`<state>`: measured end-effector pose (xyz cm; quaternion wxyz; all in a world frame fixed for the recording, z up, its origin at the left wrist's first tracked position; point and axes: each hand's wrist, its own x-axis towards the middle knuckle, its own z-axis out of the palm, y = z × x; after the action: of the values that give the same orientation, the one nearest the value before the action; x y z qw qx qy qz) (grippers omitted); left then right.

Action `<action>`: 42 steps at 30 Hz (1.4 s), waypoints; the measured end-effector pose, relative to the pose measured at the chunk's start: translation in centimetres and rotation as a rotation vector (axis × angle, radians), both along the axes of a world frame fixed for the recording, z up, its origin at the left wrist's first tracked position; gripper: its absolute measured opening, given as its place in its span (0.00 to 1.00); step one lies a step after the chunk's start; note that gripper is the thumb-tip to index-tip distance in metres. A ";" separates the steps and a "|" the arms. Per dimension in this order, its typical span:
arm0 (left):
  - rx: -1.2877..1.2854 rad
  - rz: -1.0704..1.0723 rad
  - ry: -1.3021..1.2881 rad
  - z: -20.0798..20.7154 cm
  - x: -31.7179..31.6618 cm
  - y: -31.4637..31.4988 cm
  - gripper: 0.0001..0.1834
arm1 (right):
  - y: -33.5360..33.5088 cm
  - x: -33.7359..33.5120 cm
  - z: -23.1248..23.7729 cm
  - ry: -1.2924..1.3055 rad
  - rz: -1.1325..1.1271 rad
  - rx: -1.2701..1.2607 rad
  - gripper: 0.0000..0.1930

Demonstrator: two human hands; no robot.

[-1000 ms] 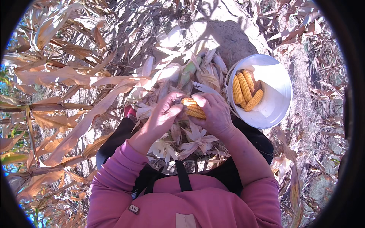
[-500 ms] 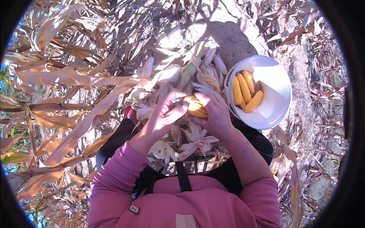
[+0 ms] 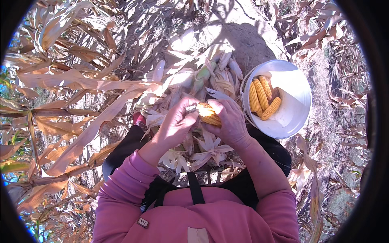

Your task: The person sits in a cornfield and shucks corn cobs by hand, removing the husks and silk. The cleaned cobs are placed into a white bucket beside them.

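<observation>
Between my two hands is a yellow ear of corn, stripped of its husk and partly lit by bright sun. My right hand wraps round its right part. At its left end, which looks grey and rough, the thumb and fingers of my left hand are pinched together. A white bucket stands just to the right, with several husked ears lying inside at its left side. Beyond my hands lies a heap of pale corn husks; some may still enclose ears.
Dry stalks and long curled leaves reach in from the left, close to my left arm. Loose husks lie between my legs. Dry leaves and litter cover the ground at the right, beyond the bucket. Bare soil shows farther ahead.
My left hand has shifted slightly at the ear's end, and more of the grey tip shows. The ear stays in my right hand. The bucket's contents look the same.
</observation>
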<state>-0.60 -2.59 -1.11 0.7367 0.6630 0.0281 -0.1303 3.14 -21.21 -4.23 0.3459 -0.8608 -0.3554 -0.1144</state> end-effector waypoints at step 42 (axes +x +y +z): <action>0.934 -0.778 -0.276 -0.7 -1.0 0.9 0.14 | -2.3 1.4 -0.4 1.013 0.215 0.555 0.33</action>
<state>-1.56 -1.65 -1.79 0.2643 0.8876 -0.2569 -0.2764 4.49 -23.46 -4.63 0.6945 -0.6447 -0.1878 0.2584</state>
